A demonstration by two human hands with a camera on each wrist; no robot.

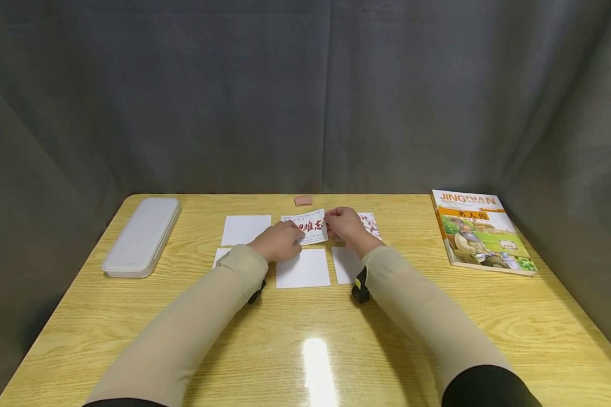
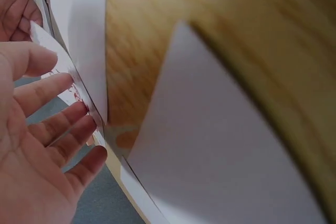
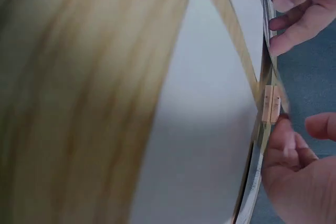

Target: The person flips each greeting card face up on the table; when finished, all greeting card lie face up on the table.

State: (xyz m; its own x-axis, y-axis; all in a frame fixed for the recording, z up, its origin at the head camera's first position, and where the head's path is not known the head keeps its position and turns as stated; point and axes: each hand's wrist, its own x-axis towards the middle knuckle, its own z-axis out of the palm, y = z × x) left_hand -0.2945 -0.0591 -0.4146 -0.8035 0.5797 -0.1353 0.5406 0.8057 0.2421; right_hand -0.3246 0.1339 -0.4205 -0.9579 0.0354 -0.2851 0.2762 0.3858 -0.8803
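Note:
A white card with red Chinese characters [image 1: 313, 226] stands tilted up from the table, between both hands. My right hand [image 1: 344, 221] pinches it at its right edge. My left hand [image 1: 279, 242] touches the card's left part, its fingers spread and fairly straight in the left wrist view. Partly under the right hand lies a card with a red floral pattern [image 1: 370, 223]. Blank white cards lie around: one at the back left [image 1: 245, 229], one at the front middle [image 1: 303, 270], one at the front right [image 1: 346, 264]. Another, at the front left [image 1: 219, 254], is mostly hidden by the left arm.
A small pink block [image 1: 303, 200] sits at the table's back edge. On the left lies a white case [image 1: 142, 237]; on the right, a book with an illustrated cover [image 1: 481, 232]. A grey curtain [image 1: 305, 102] hangs behind the wooden table [image 1: 265, 350].

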